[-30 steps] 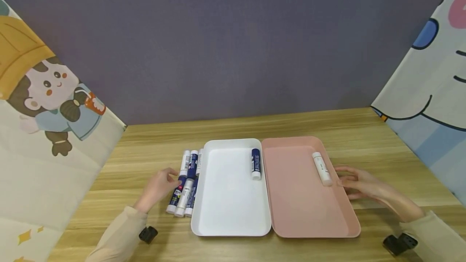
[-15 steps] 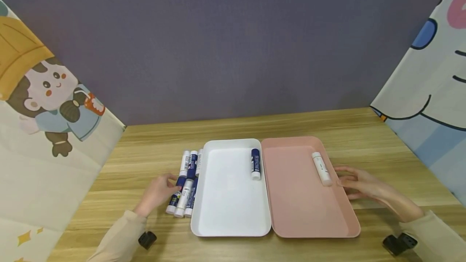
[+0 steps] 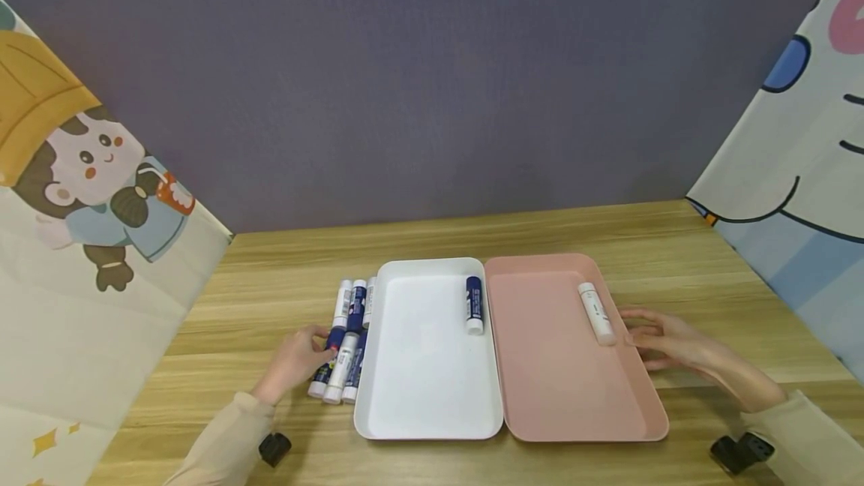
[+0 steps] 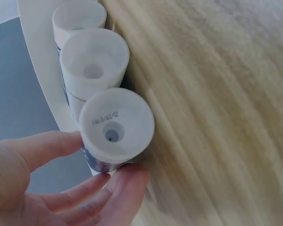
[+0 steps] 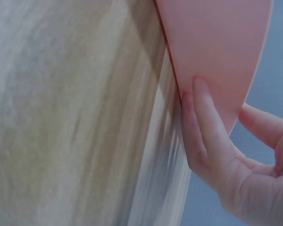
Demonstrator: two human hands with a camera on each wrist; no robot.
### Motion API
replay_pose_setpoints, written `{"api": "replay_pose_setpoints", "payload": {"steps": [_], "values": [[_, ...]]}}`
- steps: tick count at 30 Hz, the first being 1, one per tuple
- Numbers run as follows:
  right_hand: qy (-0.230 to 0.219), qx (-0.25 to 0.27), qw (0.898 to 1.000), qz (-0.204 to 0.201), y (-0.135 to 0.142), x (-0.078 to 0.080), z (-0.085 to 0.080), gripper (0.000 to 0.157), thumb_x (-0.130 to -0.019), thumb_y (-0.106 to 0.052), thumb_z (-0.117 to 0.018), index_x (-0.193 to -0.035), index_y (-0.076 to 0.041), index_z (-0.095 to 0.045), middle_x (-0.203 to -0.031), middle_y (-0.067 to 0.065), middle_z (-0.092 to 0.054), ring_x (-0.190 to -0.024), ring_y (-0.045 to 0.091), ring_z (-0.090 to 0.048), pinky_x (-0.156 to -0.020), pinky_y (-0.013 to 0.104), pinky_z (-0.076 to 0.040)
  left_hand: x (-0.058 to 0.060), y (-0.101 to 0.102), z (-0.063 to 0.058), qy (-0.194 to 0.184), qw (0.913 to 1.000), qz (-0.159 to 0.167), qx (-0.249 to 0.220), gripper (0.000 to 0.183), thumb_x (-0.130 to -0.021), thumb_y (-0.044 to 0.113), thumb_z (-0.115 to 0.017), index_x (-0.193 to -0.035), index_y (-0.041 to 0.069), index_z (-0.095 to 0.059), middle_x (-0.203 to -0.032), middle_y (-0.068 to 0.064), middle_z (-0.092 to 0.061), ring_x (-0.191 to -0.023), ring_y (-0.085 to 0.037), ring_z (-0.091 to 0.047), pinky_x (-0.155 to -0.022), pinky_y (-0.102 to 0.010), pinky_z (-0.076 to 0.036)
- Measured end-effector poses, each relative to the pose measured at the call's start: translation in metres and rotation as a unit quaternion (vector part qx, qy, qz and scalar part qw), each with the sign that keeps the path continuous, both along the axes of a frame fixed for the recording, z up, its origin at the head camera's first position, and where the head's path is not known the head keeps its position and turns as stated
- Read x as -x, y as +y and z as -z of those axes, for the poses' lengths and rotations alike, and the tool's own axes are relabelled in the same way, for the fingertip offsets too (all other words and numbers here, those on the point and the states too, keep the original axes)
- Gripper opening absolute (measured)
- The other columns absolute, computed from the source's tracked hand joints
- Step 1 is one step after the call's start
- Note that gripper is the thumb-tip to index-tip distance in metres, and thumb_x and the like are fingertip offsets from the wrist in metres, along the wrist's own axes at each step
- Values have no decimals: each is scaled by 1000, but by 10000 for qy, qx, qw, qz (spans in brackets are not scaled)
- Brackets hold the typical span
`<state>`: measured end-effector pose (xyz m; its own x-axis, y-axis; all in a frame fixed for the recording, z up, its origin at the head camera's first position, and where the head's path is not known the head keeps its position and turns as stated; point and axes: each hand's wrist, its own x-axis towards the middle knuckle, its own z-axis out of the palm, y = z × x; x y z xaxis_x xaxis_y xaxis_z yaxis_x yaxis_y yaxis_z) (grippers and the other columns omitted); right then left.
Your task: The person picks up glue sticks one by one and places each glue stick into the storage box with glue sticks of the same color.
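Observation:
In the head view, my left hand is at the left of the front row of glue sticks. Its thumb and fingers pinch a dark blue glue stick, whose white base faces the left wrist camera. Beside that one lie a white glue stick and another blue glue stick. Over on the right, my right hand touches the pink tray. Its extended fingers lie along the outer wall, with the thumb at the rim.
Left of the white tray, a back row holds a white, a blue and another white glue stick. One blue glue stick lies inside the white tray, one white glue stick inside the pink tray.
My left hand has come down a little toward the near side, along the dark blue glue stick. The right hand and both trays stay where they were.

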<state>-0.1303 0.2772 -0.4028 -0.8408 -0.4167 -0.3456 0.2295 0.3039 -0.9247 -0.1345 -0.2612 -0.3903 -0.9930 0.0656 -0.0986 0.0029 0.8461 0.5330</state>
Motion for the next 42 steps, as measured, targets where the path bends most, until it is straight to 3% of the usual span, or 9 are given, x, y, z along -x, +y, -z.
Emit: {"api": "replay_pose_setpoints", "payload": {"steps": [27,36,42], "values": [[-76,134,9998,-105,0,0,-3,66,-91,-16,-50,-131,15,-7,-112,15,-51,-92,20,-58,-75,41,-51,1,-3,2,-477,9978,-212,-414,39,-76,8,-62,-105,-14,-50,-68,-9,-59,-54,-15,-53,-46,-27,-45],[-131,-28,9999,-4,-1,0,-3,69,-90,-17,-50,-131,15,-5,-115,22,-48,-94,24,-58,-76,42,-51,-1,-3,-6,-470,9974,-213,-505,42,-77,9,-60,-110,-13,-48,-69,-8,-56,-50,-14,-51,-44,-27,-45],[-127,22,9999,-11,-1,0,-3,69,-91,-17,-50,-131,15,-5,-110,15,-52,-92,23,-58,-76,42,-51,-1,-1,-11,-434,9972,-193,-575,42,-77,8,-60,-111,-14,-48,-69,-9,-54,-47,-15,-50,-43,-27,-45]]}}
